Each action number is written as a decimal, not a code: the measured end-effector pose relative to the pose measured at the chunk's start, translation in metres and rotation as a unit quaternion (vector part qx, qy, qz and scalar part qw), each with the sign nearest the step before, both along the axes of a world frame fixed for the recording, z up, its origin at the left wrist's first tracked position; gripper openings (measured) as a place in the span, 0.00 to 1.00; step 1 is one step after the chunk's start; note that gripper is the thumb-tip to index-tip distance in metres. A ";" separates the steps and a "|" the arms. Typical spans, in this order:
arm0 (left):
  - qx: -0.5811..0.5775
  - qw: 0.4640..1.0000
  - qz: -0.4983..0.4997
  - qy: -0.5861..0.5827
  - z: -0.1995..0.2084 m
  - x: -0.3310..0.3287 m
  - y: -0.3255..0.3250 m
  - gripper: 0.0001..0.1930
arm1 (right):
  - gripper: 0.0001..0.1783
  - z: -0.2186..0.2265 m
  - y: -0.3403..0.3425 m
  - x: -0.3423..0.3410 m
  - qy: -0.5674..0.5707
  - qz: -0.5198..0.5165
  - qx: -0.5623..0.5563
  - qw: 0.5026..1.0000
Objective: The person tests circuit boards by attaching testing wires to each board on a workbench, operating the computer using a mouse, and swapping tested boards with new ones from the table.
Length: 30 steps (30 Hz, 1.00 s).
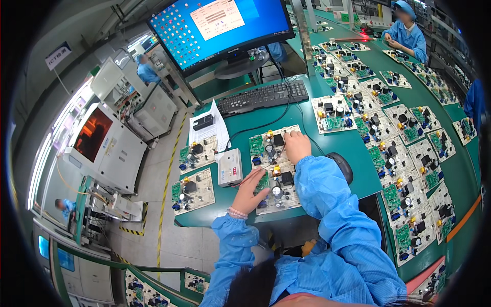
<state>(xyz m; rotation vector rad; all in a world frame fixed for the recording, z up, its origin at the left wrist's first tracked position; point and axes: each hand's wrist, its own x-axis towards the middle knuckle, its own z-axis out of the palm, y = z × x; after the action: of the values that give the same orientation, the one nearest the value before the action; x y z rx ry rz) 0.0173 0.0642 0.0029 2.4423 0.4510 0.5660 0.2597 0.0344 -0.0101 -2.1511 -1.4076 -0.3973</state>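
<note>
Two populated circuit boards lie before me on the green table. My right hand (297, 147) is at the right edge of the upper circuit board (267, 145), fingers curled in. A thin dark piece shows by its fingertips, but what they grip is unclear. My left hand (248, 195) rests at the left edge of the lower circuit board (277, 190), thumb and fingers apart. A thin reddish lead (249, 179) runs by its fingertips from a small white box (229, 168). This box stands left of the boards.
Two more boards (193, 190) lie left of the box, below paper sheets (217, 126) with a black object. A keyboard (261, 97), monitor (225, 30) and mouse (340, 168) stand around. Rows of boards (391, 158) fill the right bench. A co-worker (407, 36) sits at the far right.
</note>
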 end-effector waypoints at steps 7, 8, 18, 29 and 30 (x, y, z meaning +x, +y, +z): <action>-0.002 1.000 -0.005 -0.004 0.000 0.001 0.002 0.32 | 0.09 -0.001 0.002 0.002 0.005 -0.002 -0.006 1.000; -0.002 1.000 -0.005 -0.004 0.000 0.001 0.002 0.32 | 0.09 -0.001 0.003 0.002 0.001 -0.002 -0.005 1.000; 0.002 1.000 0.003 0.002 -0.001 -0.002 0.000 0.31 | 0.08 -0.001 0.000 -0.001 -0.001 0.002 0.003 1.000; -0.011 1.000 0.001 -0.023 -0.009 0.002 0.010 0.31 | 0.03 0.030 -0.029 -0.013 0.139 0.017 0.088 0.986; -0.006 1.000 0.008 -0.021 -0.011 0.001 0.011 0.30 | 0.03 0.032 -0.035 -0.015 0.129 0.076 0.157 0.976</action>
<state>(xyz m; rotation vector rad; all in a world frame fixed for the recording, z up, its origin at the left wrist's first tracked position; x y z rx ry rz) 0.0183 0.0754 -0.0079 2.4127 0.4549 0.6188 0.2451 -0.0009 0.0217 -1.7584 -1.2570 -0.2514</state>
